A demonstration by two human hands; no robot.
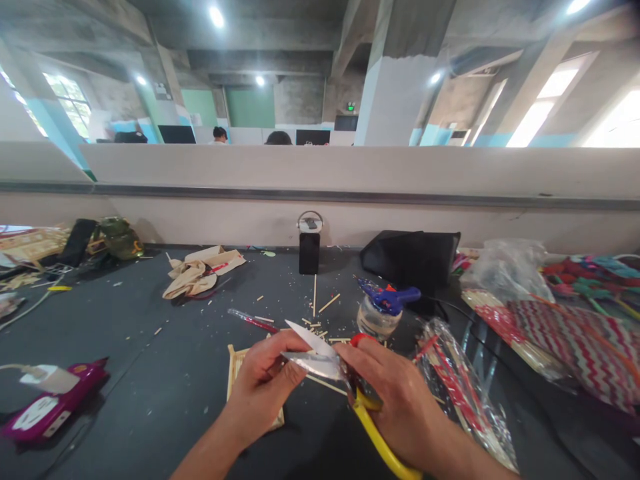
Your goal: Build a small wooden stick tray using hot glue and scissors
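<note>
A pair of scissors (317, 365) with yellow handles is gripped in my right hand (400, 390), its blades apart and pointing left. My left hand (260, 390) is closed in a pinch right at the blades; what its fingertips hold, if anything, is hidden. Beneath my left hand lies a frame of pale wooden sticks (232, 367), partly covered. One thin stick (327, 385) shows under the scissors. Just beyond my hands, short cut sticks (315, 327) and crumbs are scattered on the dark table (170, 393).
A jar (377, 321) with a blue clamp (395, 299) on top stands beyond my right hand. Plastic-wrapped sticks (460, 387) lie at right. A purple power strip (65, 400) sits at left, crumpled beige cloth (193, 277) farther back. A black phone (309, 253) stands near the partition.
</note>
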